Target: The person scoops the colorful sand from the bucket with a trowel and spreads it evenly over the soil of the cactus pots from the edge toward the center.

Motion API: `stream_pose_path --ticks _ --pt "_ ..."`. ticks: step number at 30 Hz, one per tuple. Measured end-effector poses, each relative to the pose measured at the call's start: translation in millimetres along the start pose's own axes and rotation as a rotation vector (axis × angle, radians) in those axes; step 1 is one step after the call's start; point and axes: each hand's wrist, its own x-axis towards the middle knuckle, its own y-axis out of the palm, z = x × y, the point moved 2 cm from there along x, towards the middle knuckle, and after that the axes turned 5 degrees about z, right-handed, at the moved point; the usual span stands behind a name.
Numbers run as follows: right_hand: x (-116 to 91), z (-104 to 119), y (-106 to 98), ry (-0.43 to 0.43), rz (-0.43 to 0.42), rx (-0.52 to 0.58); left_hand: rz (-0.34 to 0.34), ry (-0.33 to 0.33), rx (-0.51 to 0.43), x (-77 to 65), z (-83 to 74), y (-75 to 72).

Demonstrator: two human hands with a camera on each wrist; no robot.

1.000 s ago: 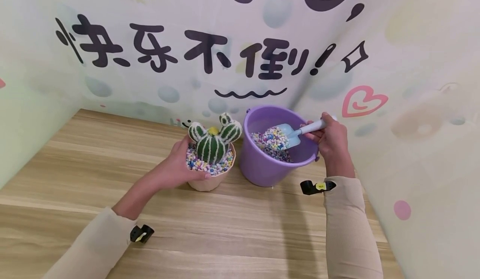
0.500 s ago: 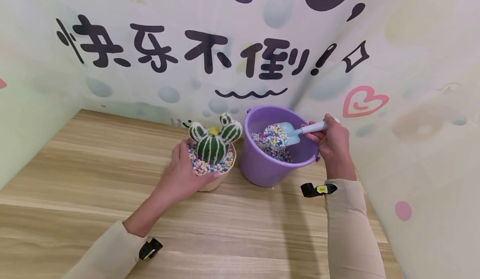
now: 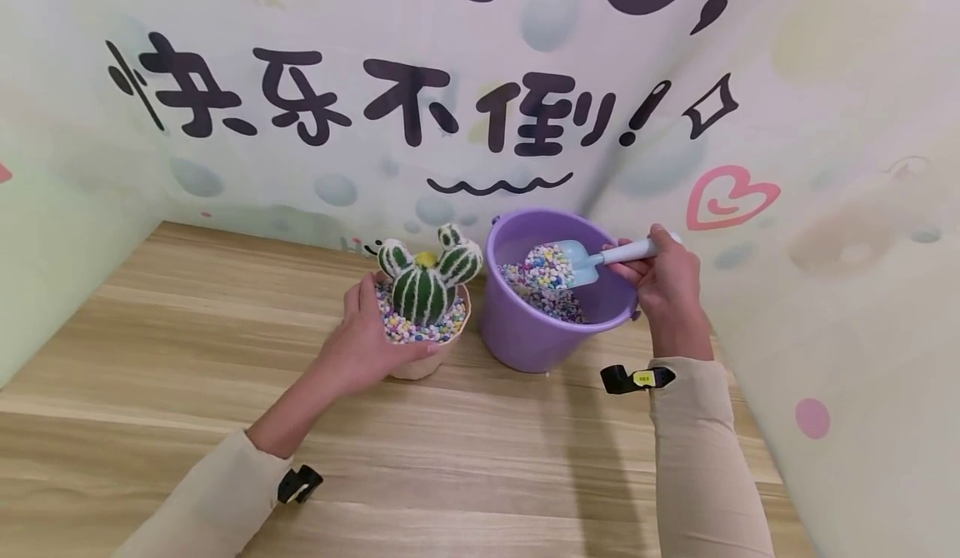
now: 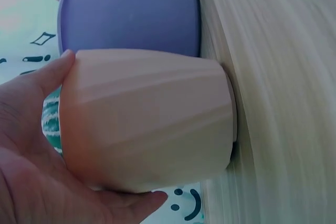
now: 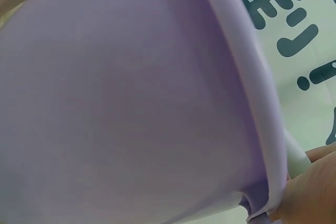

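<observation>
My left hand (image 3: 362,340) grips a pale pink flower pot (image 3: 418,366) around its left side, thumb along the near rim. In the left wrist view the pot (image 4: 147,119) stands upright on the table, with my left hand (image 4: 31,166) round its upper part. A green, white-striped cactus (image 3: 422,296) with a yellow top sits in the pot among multicoloured pebbles (image 3: 401,329). My right hand (image 3: 671,283) holds a light blue trowel (image 3: 585,263) by its white handle. Pebbles heap on its blade, inside the mouth of a purple bucket (image 3: 517,337).
More pebbles (image 3: 558,304) lie in the bucket, which stands just right of the pot. A printed wall cloth (image 3: 337,158) rises behind the wooden table (image 3: 450,466), and another wall surface (image 3: 847,333) borders the right side. In the right wrist view the bucket (image 5: 126,98) fills most of the frame.
My left hand has shifted slightly to the right along the pot, its thumb further along the rim. The loaded trowel blade has risen a little inside the bucket's mouth.
</observation>
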Motion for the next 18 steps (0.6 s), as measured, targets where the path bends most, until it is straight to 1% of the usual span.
stream_pose_path --ticks 5,12,18 --pt "-0.9 -1.1 1.3 0.002 -0.009 -0.017 0.046 0.005 0.006 3.8 2.5 -4.3" --pt "-2.3 -2.3 3.8 -0.001 -0.01 -0.005 0.076 0.053 -0.009 9.2 4.8 -9.0" --pt "-3.4 -3.6 9.3 -0.014 -0.009 -0.014 0.124 0.083 -0.046 12.4 4.7 -14.4"
